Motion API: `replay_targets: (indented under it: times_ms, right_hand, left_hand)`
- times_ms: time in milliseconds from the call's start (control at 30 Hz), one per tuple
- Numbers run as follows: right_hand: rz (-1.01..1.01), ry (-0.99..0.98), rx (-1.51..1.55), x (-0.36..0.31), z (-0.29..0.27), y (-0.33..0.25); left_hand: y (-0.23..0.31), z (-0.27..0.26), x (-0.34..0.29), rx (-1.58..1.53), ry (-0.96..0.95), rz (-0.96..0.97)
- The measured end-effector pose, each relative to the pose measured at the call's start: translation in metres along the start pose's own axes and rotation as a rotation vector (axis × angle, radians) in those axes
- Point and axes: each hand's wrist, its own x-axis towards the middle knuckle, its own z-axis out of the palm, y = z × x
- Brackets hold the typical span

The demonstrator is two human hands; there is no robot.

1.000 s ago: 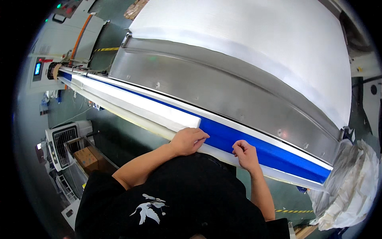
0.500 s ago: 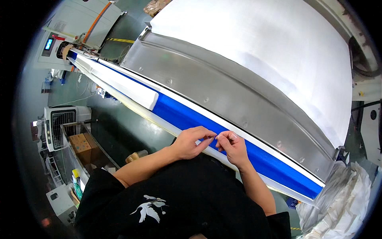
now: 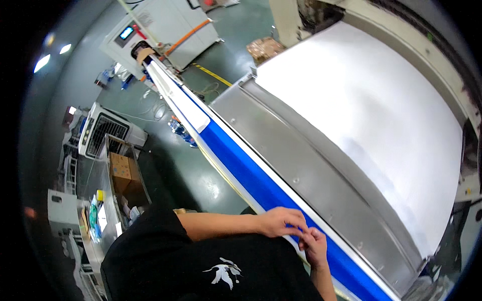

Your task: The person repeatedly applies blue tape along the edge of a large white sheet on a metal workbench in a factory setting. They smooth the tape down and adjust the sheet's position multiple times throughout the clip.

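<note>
My left hand (image 3: 282, 222) and my right hand (image 3: 315, 247) meet in front of my body, over the near edge of a long blue strip (image 3: 246, 168). The fingertips of both are pinched together and touch. Whatever lies between them, if anything, is too small to make out. White borders run along the strip, and a white folded piece (image 3: 188, 108) lies on its far left part. Beyond it slopes a grey metal plate (image 3: 286, 173) with several small round marks. A wide white sheet (image 3: 366, 115) covers the surface behind the plate.
At the left stand a metal cart (image 3: 143, 188) with a cardboard box (image 3: 120, 168), and a white air cooler (image 3: 108, 131). A white machine cabinet (image 3: 170, 25) with a small lit screen is at the far left. A wrapped brown bundle (image 3: 264, 49) sits behind the sheet.
The view has turned, so the strip and plate now run more steeply down to the right. Both hands stay pinched together and appear lower and further right in the picture.
</note>
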Motion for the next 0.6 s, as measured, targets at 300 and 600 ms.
replay_targets:
  times_ms: [300,600]
  right_hand:
    - [0.098,-0.046,0.253,-0.001,0.011,-0.008]
    - [0.118,-0.181,0.361,0.004,0.012,0.000]
  left_hand:
    - [0.006,-0.003,-0.001,-0.079,-0.013,0.024]
    - [0.004,-0.002,-0.002,-0.019,-0.056,-0.011]
